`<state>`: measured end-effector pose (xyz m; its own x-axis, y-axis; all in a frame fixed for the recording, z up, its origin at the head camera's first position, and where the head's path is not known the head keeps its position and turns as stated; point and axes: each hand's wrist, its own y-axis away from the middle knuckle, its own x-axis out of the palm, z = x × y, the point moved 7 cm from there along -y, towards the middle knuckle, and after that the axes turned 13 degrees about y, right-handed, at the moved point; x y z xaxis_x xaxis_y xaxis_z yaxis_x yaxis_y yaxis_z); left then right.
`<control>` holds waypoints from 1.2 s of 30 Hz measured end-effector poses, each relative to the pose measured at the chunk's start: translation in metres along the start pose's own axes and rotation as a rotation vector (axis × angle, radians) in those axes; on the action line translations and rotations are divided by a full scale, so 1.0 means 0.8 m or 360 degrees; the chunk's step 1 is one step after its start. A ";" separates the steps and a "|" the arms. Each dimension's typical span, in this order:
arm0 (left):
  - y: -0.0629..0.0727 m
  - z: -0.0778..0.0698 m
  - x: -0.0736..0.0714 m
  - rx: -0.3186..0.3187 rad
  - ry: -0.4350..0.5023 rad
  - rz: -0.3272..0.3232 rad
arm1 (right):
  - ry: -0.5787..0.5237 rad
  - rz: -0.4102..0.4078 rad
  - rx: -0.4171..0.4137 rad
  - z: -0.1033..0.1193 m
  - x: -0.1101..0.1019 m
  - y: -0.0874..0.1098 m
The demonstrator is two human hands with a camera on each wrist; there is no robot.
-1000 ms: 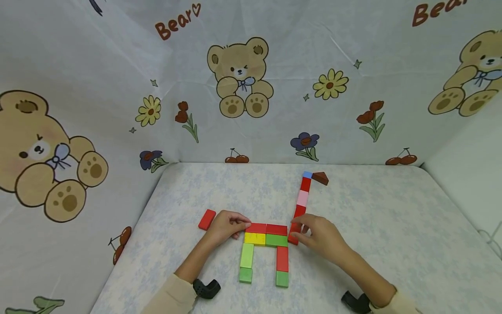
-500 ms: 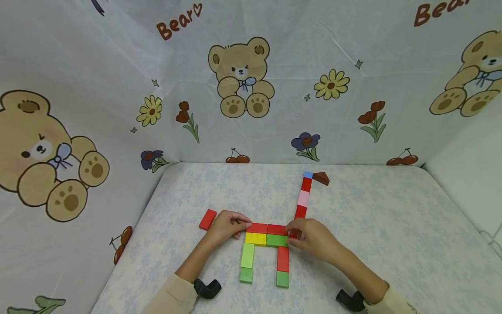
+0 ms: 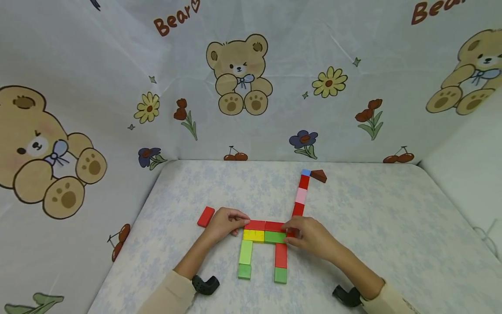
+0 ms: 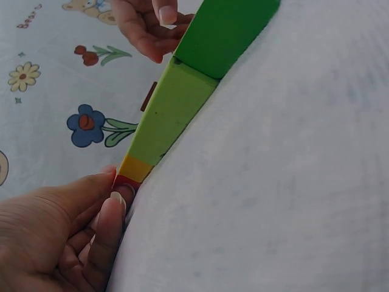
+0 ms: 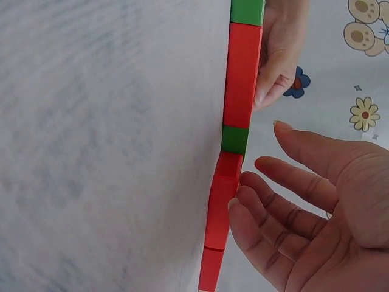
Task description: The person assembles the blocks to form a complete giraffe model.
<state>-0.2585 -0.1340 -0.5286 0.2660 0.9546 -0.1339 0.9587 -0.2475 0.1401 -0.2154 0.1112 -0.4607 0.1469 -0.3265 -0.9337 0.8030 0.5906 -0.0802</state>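
Flat on the table lies a figure of coloured wooden blocks. Two red blocks [image 3: 255, 225] form its top row, above a yellow block [image 3: 253, 236] and a green block [image 3: 274, 237]. Two legs hang below, one light green [image 3: 245, 252], one red [image 3: 280, 255], each ending in a green piece. My left hand [image 3: 224, 224] touches the row's left end with thumb and index fingertips. At the right end, my right hand [image 3: 311, 235] rests its fingertips against the lowest red neck block [image 5: 217, 213], mostly hidden in the head view; the thumb stands apart from it.
The neck continues upward with a red block [image 3: 298, 209], a pink block [image 3: 300, 196], another red one and a blue piece [image 3: 306, 172]. A brown wedge [image 3: 319, 175] lies beside the top. One loose red block [image 3: 205, 216] sits behind my left hand.
My right hand has moved left, bringing the lowest neck block up against the row's right end. My left hand has kept its place at the left end.
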 end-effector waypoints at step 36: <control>0.034 -0.074 -0.133 0.0150 -0.0262 -0.0033 | -0.0005 0.0006 -0.0056 0.006 0.003 0.002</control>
<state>-0.2671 -0.2327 -0.4521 0.2514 0.9217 -0.2955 0.9673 -0.2496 0.0443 -0.2108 0.1076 -0.4612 0.1514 -0.3266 -0.9329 0.7818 0.6171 -0.0891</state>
